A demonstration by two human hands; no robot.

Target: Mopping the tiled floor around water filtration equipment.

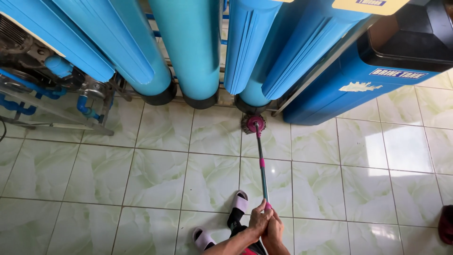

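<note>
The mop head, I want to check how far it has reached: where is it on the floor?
In the head view, the mop head lies on the tiled floor just right of centre, against the base of a blue cylinder tank, left of the blue box tank.

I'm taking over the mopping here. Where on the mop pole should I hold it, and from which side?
Grip the mop pole at its near, upper end, coming from the floor side away from the tanks. The pole slants from the round mop head, on the tiles by the blue tanks, back towards the person. The left hand and right hand are stacked there now.
</note>
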